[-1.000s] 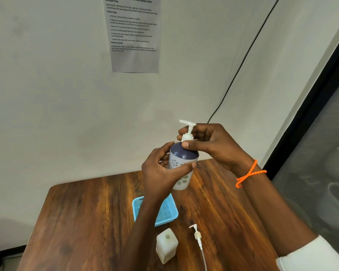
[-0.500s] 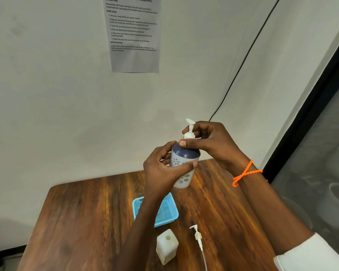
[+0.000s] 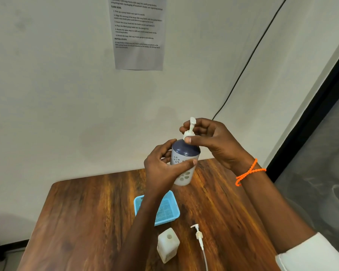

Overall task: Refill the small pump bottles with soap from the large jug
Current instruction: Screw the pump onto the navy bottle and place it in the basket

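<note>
Gripping pump bottle (image 3: pixel 185 165) in left hand (image 3: pixel 160 169), right hand (image 3: pixel 213 139) fingers clamped on pump head (image 3: pixel 190 130), nozzle turned since.

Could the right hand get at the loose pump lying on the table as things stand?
Probably not right away: the right hand is pinching the pump collar of the held bottle. The loose pump lies uncovered beside the square bottle, so the path looks free once it lets go.

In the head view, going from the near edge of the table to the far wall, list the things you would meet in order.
square white bottle with its loose pump beside it → blue mesh basket → pump bottle held above the table by left hand and right hand → paper sheet on the wall.
</note>
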